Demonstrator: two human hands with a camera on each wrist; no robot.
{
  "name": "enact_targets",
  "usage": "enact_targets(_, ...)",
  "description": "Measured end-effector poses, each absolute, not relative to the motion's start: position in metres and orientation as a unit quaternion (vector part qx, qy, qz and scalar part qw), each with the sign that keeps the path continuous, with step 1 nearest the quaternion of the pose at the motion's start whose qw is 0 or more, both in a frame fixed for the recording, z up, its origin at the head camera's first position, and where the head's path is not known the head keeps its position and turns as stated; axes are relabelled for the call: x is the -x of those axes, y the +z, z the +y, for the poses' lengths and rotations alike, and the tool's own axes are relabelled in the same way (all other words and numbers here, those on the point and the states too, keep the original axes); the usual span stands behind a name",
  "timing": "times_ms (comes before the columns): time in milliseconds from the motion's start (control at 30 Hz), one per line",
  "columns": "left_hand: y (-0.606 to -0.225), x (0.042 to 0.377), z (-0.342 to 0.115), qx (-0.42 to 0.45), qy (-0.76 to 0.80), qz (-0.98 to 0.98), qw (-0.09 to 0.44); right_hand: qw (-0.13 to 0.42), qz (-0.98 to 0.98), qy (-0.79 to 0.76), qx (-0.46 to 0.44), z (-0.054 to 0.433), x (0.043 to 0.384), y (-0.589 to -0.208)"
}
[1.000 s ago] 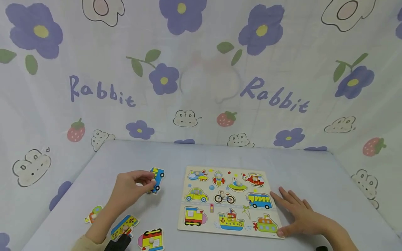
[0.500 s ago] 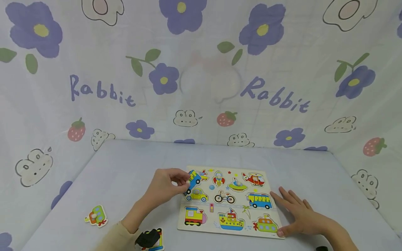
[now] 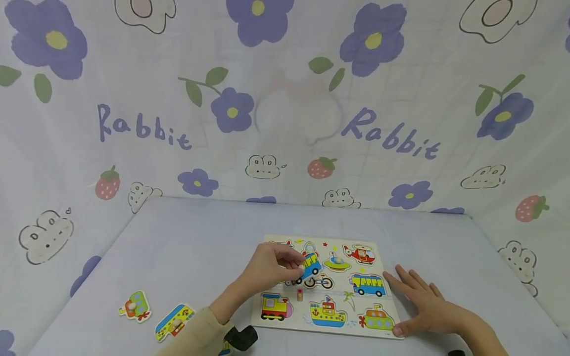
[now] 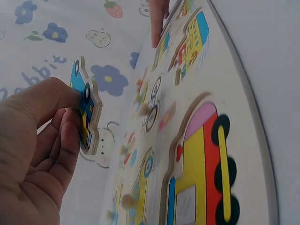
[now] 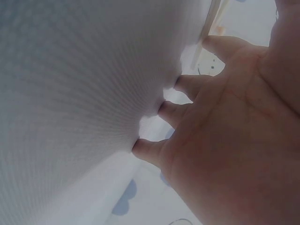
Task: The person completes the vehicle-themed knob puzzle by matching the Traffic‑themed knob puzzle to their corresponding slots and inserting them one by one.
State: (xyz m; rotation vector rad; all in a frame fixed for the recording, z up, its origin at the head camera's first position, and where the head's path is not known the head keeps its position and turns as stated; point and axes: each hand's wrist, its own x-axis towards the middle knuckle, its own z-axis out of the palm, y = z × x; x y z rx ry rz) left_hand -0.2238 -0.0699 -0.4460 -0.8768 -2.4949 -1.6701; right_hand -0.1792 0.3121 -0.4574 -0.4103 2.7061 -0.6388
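Observation:
My left hand (image 3: pixel 269 267) pinches a blue and yellow bus puzzle piece (image 3: pixel 310 267) by its knob, over the middle of the wooden puzzle board (image 3: pixel 303 320). In the left wrist view the bus piece (image 4: pixel 88 105) stands on edge, clear of the board. A printed bus slot (image 3: pixel 367 285) lies to its right on the board. My right hand (image 3: pixel 429 306) rests spread at the board's right edge, thumb on the lower corner and fingertips down on the table. Knobbed pieces such as the car (image 4: pixel 136 199) sit in the board; the train (image 3: pixel 275 307) and ship (image 3: pixel 328 312) spots show no knobs.
Left of the board lie a submarine piece (image 3: pixel 136 306) and a ship piece (image 3: pixel 174 322), both with knobs. Another piece (image 3: pixel 225 349) is mostly hidden under the left sleeve and black wrist strap. A patterned curtain (image 3: pixel 285 99) hangs behind the table.
My left hand has carried the bus piece rightward from the table's left side to over the board, turning the piece nearer level. My right hand has stayed in place.

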Motion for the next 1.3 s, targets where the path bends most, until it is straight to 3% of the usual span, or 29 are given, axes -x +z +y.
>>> enact_targets(500, -0.451, 0.229, -0.018, 0.328, -0.508, -0.796, -0.034, 0.155, 0.954, -0.213, 0.142, 0.309, 0.177, -0.460)
enact_targets(1300, -0.458, 0.234, 0.053, 0.332, -0.479, -0.809, -0.069, 0.154, 0.952, -0.214, 0.153, 0.312, 0.179, -0.457)
